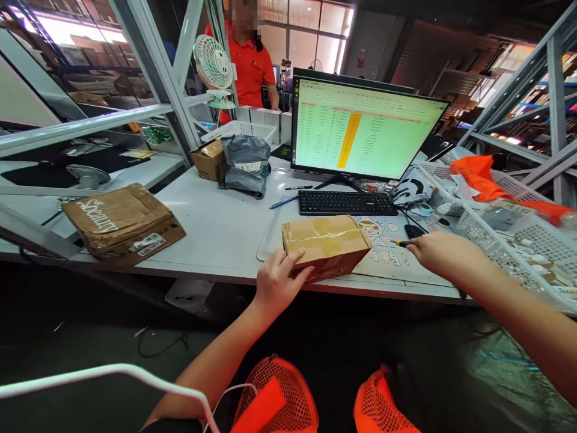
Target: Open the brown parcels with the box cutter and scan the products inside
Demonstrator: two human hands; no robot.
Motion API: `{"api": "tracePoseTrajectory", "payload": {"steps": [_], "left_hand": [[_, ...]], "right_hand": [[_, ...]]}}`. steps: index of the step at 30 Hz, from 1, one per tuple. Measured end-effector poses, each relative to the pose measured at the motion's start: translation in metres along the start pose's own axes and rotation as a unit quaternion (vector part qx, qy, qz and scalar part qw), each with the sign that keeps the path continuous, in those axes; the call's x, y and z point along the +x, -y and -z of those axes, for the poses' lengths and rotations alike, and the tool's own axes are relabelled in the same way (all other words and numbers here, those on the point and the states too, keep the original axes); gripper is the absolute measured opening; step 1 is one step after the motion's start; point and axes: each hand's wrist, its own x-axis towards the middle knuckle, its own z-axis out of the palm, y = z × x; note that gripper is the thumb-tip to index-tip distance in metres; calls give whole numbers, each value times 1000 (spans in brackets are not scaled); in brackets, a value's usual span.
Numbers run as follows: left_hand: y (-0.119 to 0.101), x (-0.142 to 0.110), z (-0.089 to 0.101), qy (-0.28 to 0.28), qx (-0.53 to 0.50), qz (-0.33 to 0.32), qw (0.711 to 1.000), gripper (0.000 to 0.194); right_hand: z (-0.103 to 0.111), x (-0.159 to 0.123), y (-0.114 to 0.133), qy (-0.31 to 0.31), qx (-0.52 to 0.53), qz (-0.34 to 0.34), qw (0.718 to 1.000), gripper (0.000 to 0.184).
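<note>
A taped cardboard box (327, 237) lies at the front edge of the white desk (211, 225), its brown tape running along the top. My left hand (282, 273) grips its near left corner, with fingers on the top edge and the thumb against the front side. To the right of the box, my right hand (430, 249) is closed around a slim yellow-and-black utility knife (402, 243). The knife points left toward the box and is apart from it. Its blade is too small to make out clearly.
A worn carton (124, 222) stands left, with a grey plastic parcel (247, 165) and small box (208, 160) behind. A monitor (360, 129), keyboard (347, 202) and mouse (413, 231) sit beyond. White baskets (509, 246) line the right. A person in red (252, 69) stands behind.
</note>
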Motion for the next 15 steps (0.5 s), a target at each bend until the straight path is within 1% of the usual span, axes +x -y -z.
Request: {"api": "tracePoseTrajectory", "payload": {"steps": [1,2,3,4,6,7,8,10,11,13,15], "left_hand": [[0,1,-1,3,0,0,1000,34],[-2,2,-1,8,2,0,1000,34],[-4,3,-1,12,4,0,1000,34],[-7,5,-1,16,10,0,1000,33],[-17,9,4,30,32,-10,999,31],[-22,12,7,42,49,-21,998,30],[-28,14,11,55,68,-32,996,29],[-36,20,18,73,105,-40,991,29],[-38,23,20,74,116,-39,990,30],[-36,30,19,73,104,-50,991,27],[-30,35,13,89,43,-90,991,21]], "right_hand": [[-7,0,-12,15,5,-19,1000,40],[-12,-2,-18,2,15,-31,999,41],[-14,-7,-17,-35,29,-30,999,42],[-14,-12,-11,-87,46,-15,995,43],[-5,-25,16,-190,81,56,977,43],[2,-31,32,-220,96,104,965,42],[9,-35,48,-233,103,151,955,41],[20,-38,74,-226,97,218,944,38],[24,-36,83,-216,88,231,945,37],[30,-29,93,-192,65,228,952,34],[33,-21,96,-162,43,212,963,34]]}}
